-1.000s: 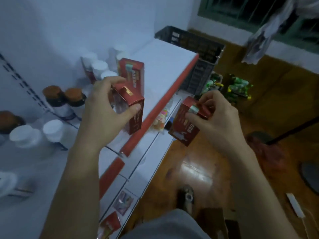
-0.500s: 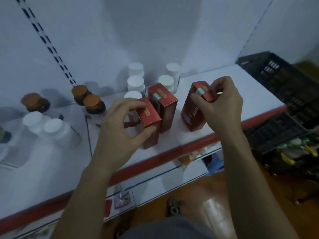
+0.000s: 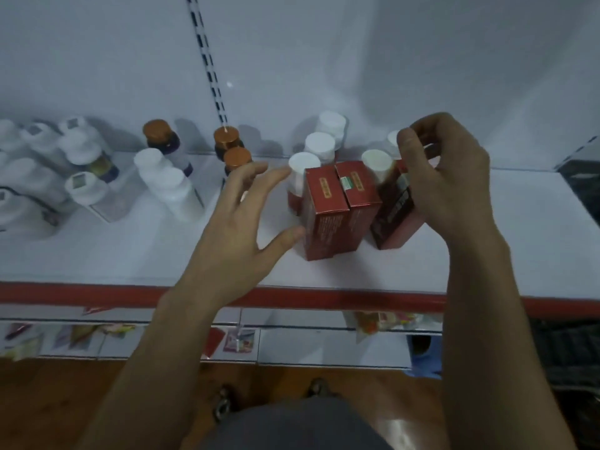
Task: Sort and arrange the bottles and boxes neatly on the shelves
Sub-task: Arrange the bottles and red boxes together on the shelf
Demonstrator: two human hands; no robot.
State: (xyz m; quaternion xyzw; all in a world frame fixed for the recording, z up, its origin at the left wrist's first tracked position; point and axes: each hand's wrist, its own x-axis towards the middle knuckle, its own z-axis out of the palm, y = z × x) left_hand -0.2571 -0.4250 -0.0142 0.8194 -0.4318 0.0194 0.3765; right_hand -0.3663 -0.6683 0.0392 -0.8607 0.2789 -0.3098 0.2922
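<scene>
Behind red boxes [image 3: 328, 206] | white-capped bottles [image 3: 319, 146] close | brown-capped bottles [image 3: 227, 139] left

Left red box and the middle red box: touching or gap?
Touching. The head view shows the left red box and the middle red box standing flush side by side, with no gap along their shared edge.

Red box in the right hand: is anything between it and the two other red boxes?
Nothing visible: bare shelf between the held box and the two standing boxes; a white-capped bottle stands behind the gap.
</scene>
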